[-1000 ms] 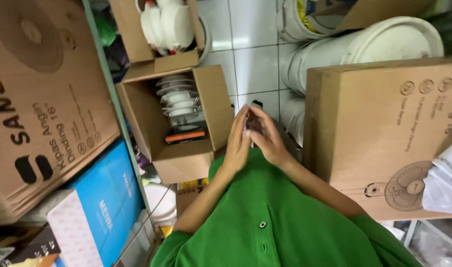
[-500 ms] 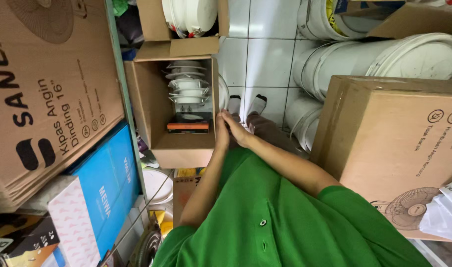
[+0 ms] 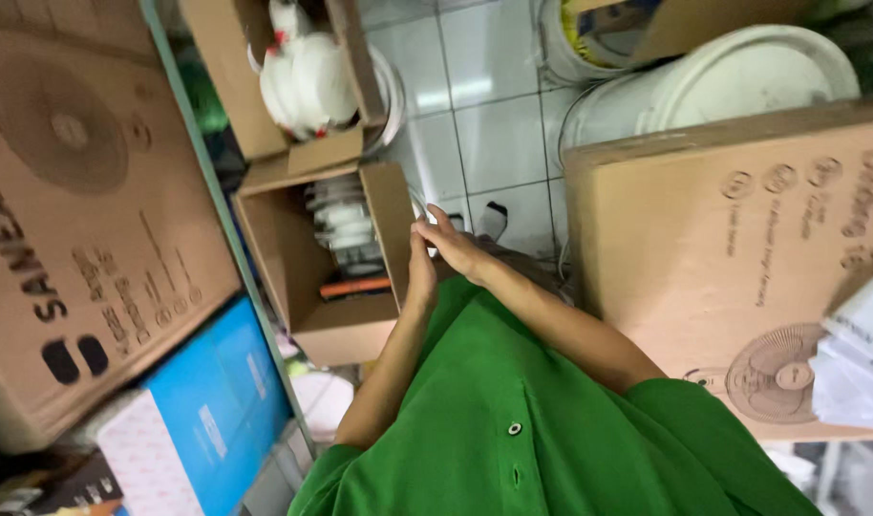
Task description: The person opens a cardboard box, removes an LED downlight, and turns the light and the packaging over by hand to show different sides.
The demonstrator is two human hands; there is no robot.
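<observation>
The open brown cardboard box sits on the white tiled floor, straight ahead of the person in the green button-up shirt, its mouth turned toward the camera. Inside it lies a stack of white and grey plastic parts with an orange-red bar below them. The left hand lies flat against the box's right-hand wall, fingers straight and loose, gripping nothing. The right hand sits just beside that wall too, touching the left hand, its fingers spread and relaxed, empty as far as the view shows.

Judging from this, the thin wall could bend or the box could slide away across the smooth tiles if the hands press on it, since only one side is steadied; the loosely stacked parts might then shift or tip out.

Beyond the box stands a second open cardboard carton holding rounded white plastic pieces. Left of the box, past a green metal upright, leans a large flat printed cardboard carton, with a blue and white package beneath it. Right of the box is another big brown carton with a fan drawing, white folded papers on its edge, and white plastic buckets behind. The place looks like a crowded storeroom.
</observation>
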